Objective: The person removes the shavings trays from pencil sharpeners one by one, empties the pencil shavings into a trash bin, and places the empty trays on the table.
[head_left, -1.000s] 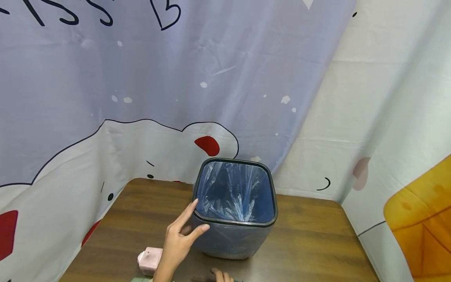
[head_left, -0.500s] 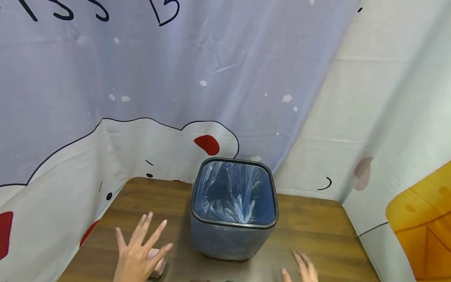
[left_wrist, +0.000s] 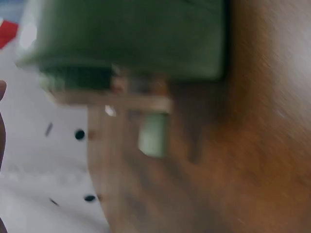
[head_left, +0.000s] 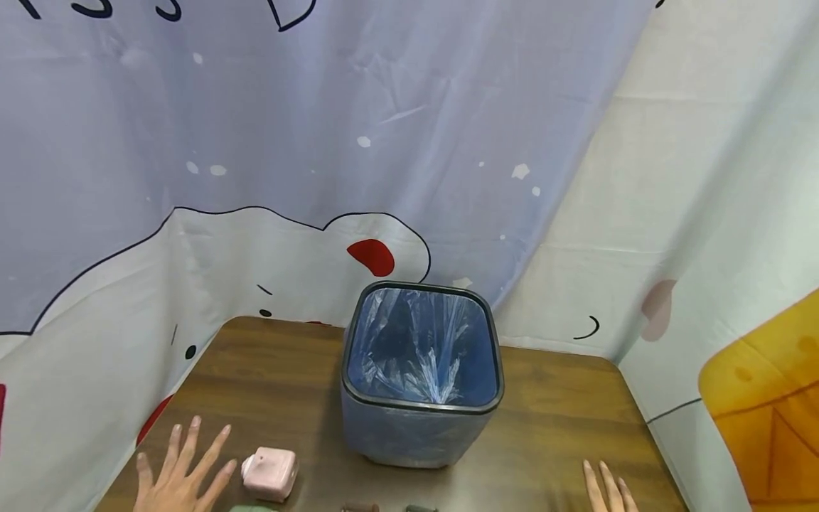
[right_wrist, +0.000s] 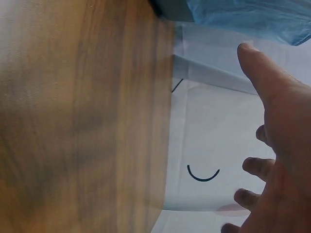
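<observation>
My left hand (head_left: pixel 182 469) is at the table's left, its fingers spread and straight, holding nothing. Just right of it lies a small pink box-shaped thing (head_left: pixel 270 473) with a white knob on one side. Over at the right of the table is my right hand (head_left: pixel 608 491), fingers extended, also holding nothing; in the right wrist view that hand (right_wrist: pixel 282 126) has its thumb apart from the fingers. Between the hands stands a blue-grey trash bin (head_left: pixel 416 437) with a dark rim, lined with a clear plastic bag (head_left: pixel 435 370). A large, blurred green thing (left_wrist: pixel 136 39) fills the top of the left wrist view.
The wooden table (head_left: pixel 544 412) backs onto a printed curtain (head_left: pixel 384 128). At the bottom edge of the head view, a green thing (head_left: pixel 252 508), a brown thing (head_left: pixel 360 508) and a dark green one (head_left: pixel 421 508) are cut off. A pale green piece (left_wrist: pixel 153 136) shows in the left wrist view.
My left hand has left the bin's rim and moved left past the pink thing. My right hand has moved from the front middle to the right. The bin stays in place.
</observation>
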The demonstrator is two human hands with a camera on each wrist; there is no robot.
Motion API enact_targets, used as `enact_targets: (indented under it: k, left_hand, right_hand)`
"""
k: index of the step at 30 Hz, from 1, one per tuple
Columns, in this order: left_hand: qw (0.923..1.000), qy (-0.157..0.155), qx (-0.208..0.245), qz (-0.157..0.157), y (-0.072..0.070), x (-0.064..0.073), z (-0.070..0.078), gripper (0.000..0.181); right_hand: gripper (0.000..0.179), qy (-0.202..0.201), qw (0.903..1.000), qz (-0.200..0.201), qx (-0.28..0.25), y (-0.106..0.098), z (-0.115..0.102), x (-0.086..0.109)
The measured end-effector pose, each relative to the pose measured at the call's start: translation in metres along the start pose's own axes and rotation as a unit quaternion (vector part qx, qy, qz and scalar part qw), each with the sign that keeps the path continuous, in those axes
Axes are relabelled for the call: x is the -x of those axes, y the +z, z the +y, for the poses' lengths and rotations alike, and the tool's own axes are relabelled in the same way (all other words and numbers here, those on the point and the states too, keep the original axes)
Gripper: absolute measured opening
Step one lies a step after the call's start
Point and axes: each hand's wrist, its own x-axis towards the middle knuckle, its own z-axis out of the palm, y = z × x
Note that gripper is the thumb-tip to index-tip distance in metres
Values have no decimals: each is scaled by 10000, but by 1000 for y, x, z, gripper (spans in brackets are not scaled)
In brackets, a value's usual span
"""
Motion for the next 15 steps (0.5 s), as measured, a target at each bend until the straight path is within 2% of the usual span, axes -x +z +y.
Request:
enact_targets:
  k: [2,5,8,12,15]
  left_hand:
    - [9999,-119,79,-20,7,5,-3,105]
    - [9974,-536,477,-26,17,9,-1,90]
    - [9924,-849,891,-92,23,10,2,79]
    - [9877,-946,1226,-205,28,9,5,72]
    - [9872,-974,1232,-258,28,9,7,71]
  right_hand:
    - [84,-131,9996,-67,232,10,12,12]
    - [88,-28,9986,-94,526,25,24,27]
    - [91,-56,9969,-36,784,32,26,29]
    - [91,-285,9961,-1,835,28,23,23]
    - [90,-480,9965,65,685,36,31,30]
